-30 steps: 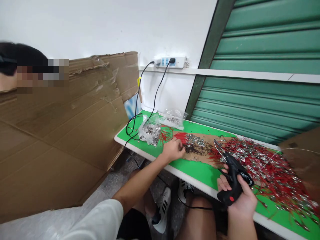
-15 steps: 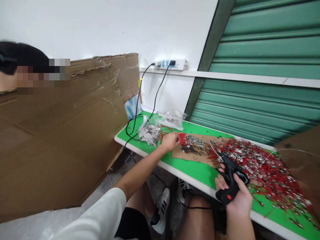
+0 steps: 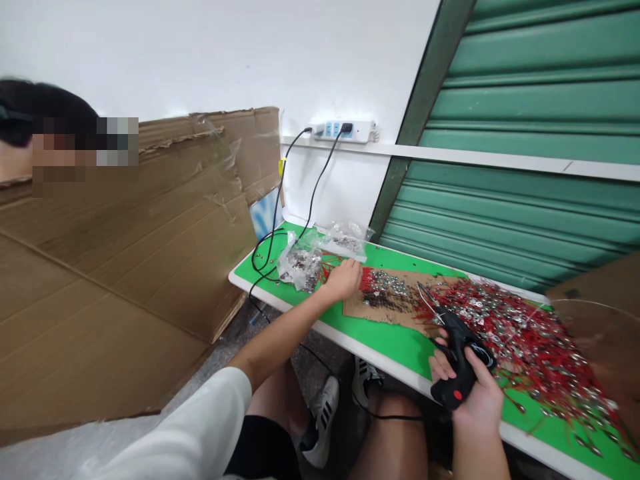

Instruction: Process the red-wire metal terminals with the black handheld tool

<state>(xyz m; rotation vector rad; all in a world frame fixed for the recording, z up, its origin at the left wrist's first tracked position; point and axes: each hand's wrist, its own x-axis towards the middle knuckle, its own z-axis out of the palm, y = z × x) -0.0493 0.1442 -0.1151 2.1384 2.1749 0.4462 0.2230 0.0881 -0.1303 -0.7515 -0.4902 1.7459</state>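
My right hand [image 3: 473, 393] is wrapped round the grip of a black soldering gun [image 3: 457, 353] with a red button, its metal tip over the green table [image 3: 395, 340]. My left hand [image 3: 343, 280] reaches out to a small bunch of red wires [image 3: 333, 267] beside a cardboard sheet [image 3: 387, 303] covered in small metal terminals; its fingers are curled over the wires and what they grip is hidden. A big heap of red wires with metal ends [image 3: 530, 340] lies to the right of the gun.
Clear plastic bags of metal parts [image 3: 303, 260] lie at the table's left end. Black cords [image 3: 273, 227] run up to a wall power strip [image 3: 343, 128]. Large cardboard panels [image 3: 125, 267] stand left, with another person's head behind them. A green roller shutter [image 3: 525, 153] is behind the table.
My left hand has moved left and away along the table, from the cardboard's terminals to the loose red wires. The soldering gun stays in my right hand.
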